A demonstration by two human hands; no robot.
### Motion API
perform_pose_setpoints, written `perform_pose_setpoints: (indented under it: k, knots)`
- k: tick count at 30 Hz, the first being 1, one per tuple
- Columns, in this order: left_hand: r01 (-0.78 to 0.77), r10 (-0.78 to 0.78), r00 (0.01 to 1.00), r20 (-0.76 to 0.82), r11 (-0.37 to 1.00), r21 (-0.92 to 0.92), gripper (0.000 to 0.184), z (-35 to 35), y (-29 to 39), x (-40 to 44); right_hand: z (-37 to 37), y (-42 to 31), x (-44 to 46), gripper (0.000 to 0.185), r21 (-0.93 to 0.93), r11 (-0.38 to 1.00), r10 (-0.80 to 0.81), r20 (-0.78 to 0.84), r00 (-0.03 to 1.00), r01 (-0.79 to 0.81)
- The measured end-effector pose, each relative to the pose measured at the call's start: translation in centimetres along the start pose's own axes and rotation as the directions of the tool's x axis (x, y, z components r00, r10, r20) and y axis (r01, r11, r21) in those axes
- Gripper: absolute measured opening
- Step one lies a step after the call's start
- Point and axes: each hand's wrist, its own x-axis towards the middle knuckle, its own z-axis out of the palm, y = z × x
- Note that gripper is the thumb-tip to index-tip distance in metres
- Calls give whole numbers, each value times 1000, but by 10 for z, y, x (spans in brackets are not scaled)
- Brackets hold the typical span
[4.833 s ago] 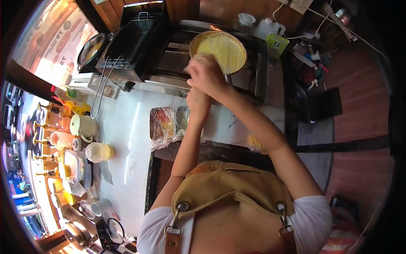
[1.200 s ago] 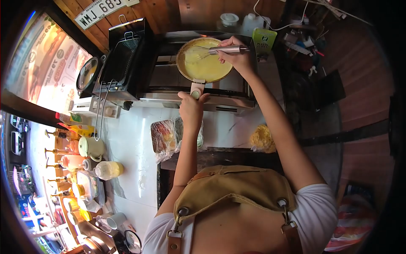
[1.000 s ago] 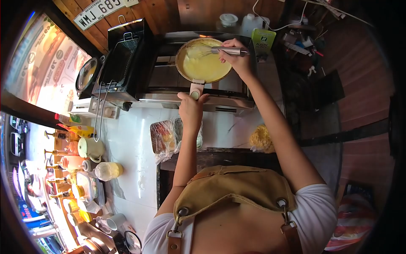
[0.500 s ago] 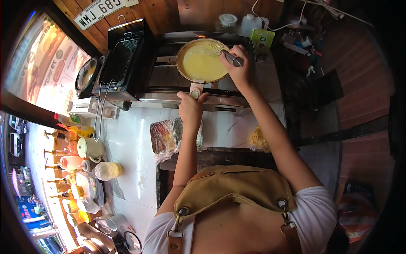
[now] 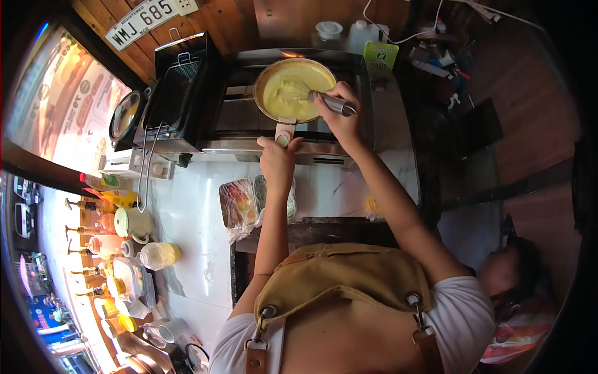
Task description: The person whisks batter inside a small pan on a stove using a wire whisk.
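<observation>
A round pan (image 5: pixel 258 92) of thick yellow mixture (image 5: pixel 296 81) sits over the stove, with a small flame behind its far rim. My left hand (image 5: pixel 278 159) is closed round the pan's light handle (image 5: pixel 284 132), thumb up on the near side. In my right hand (image 5: pixel 341 112) is the metal handle of a whisk (image 5: pixel 336 104); its wires rest in the mixture near the middle of the pan and leave ridges there.
Left of the stove (image 5: pixel 240 118) stands a black grill (image 5: pixel 171 103). Film-covered trays (image 5: pixel 238 204) lie on the counter (image 5: pixel 193 249). Bottles and a jar (image 5: pixel 160 255) line the left side. A green packet (image 5: pixel 380 57) stands behind right. Another person's head (image 5: pixel 514 268) shows at lower right.
The whisk has moved from the pan's right side towards its middle, and the mixture now shows ridges. My left hand still holds the handle. A person has appeared at lower right.
</observation>
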Motion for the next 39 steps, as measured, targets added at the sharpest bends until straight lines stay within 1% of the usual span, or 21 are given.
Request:
perform_pose_setpoints:
  k: [1,3,5,7,9,11,12,14,17,19,21,24,25,27,28,29,31,33,35,37,39]
  knots:
    - [-3,3,1000,-1,1000,0,66,-1,1,0,-1,6,5,22,1,1000,-2,-3,1000,2]
    - [4,-4,1000,13,1000,0,65,-3,2,-1,-8,19,12,22,-155,979,-148,-79,986,134]
    - [32,-32,999,28,999,-2,67,-4,1,1,-18,1,11,21,-183,973,-159,-100,982,139]
    - [53,-53,997,63,999,-3,69,-2,1,1,-27,-17,3,21,23,988,153,-48,987,-152]
    - [31,-30,999,30,999,-40,68,-1,-1,0,-21,-11,-2,21,84,994,64,22,998,-66]
    - [30,-30,999,33,999,-19,68,1,-1,0,-7,-6,-1,23,29,994,-106,56,993,104]
    - [20,-20,1000,22,1000,-13,68,0,0,0,-2,-3,0,23,28,994,-105,51,993,104]
    - [9,-9,1000,0,1000,-8,68,-1,0,1,10,4,3,22,39,974,-227,136,964,224]
    - [9,-9,1000,8,1000,-8,68,-1,-1,1,24,15,7,22,103,972,-230,200,952,213]
    - [16,-16,1000,11,1000,-7,69,-1,0,1,28,22,9,21,94,972,-230,205,951,215]
    - [11,-11,1000,7,1000,-8,69,0,-1,1,29,28,11,21,19,961,-276,126,953,276]
    - [6,-6,1000,0,1000,-9,69,0,-1,1,25,28,14,20,-84,947,-307,35,951,309]
    - [-1,1,1000,0,1000,-9,69,0,-1,1,22,25,13,20,-84,948,-306,38,951,308]
    - [-1,1,1000,5,1000,-3,69,0,-2,1,14,18,9,21,-171,950,-272,-35,962,262]
    - [-3,3,1000,9,1000,4,69,0,-3,1,8,12,6,22,-181,964,-202,-19,979,195]
    - [-1,1,1000,8,1000,3,69,0,-3,1,1,5,2,22,-181,964,-203,-17,979,196]
    - [-4,4,1000,6,1000,7,68,0,-2,1,-10,-10,-4,22,-268,950,-164,8,986,160]
    - [-12,12,1000,5,1000,8,67,-2,-1,0,-12,-25,-11,24,-235,961,-155,-32,987,143]
    - [-24,24,1000,9,1000,10,66,-1,0,0,-10,-36,-15,25,-40,997,-72,36,997,73]
    - [-16,17,1000,-5,999,28,65,1,-1,0,-4,-34,-10,25,-43,996,-81,56,995,84]
    - [-17,17,1000,0,1000,24,65,1,0,0,5,-10,-2,25,-43,981,-183,93,979,187]
